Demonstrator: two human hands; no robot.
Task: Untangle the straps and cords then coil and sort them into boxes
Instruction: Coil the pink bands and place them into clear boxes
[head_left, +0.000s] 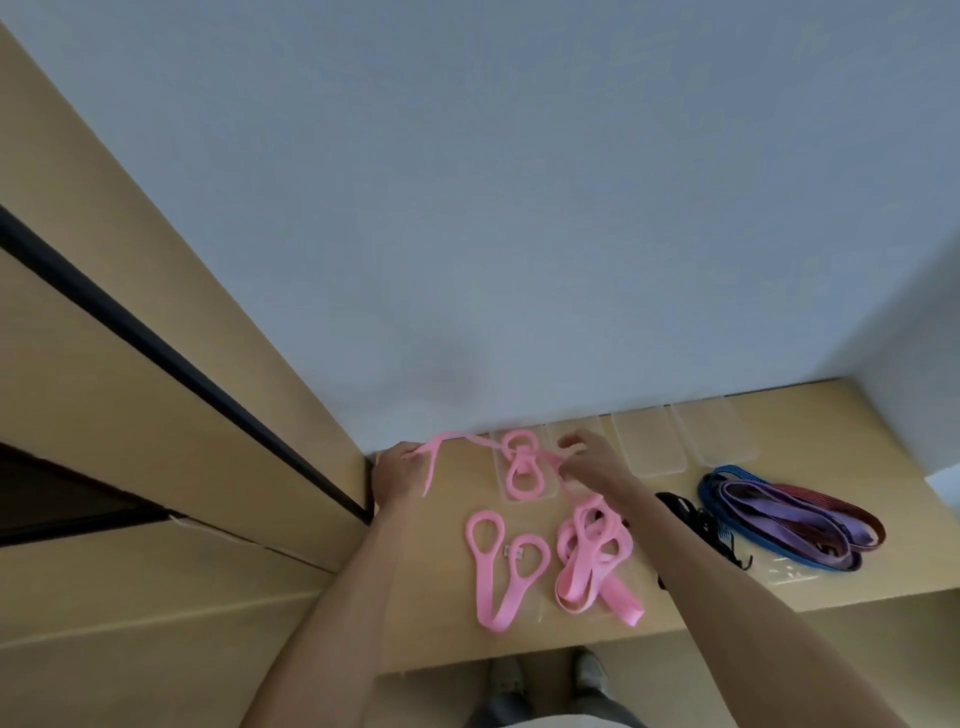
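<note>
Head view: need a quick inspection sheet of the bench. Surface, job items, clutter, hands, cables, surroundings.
Surface: tan wooden bench against a wall.
Job's things: pink strap stretched between both hands; pink handle pair lying on a clear box; pink looped strap flat at front; pink tangle beside it; two more clear boxes along the wall; purple, red and blue bands piled at right.
Clutter: small clear packet near the bands.
Grippers: left hand pinches the strap end; right hand pinches the strap.
Cables: black cord by the bands.
Surroundings: grey wall, wooden cabinet at left.
</note>
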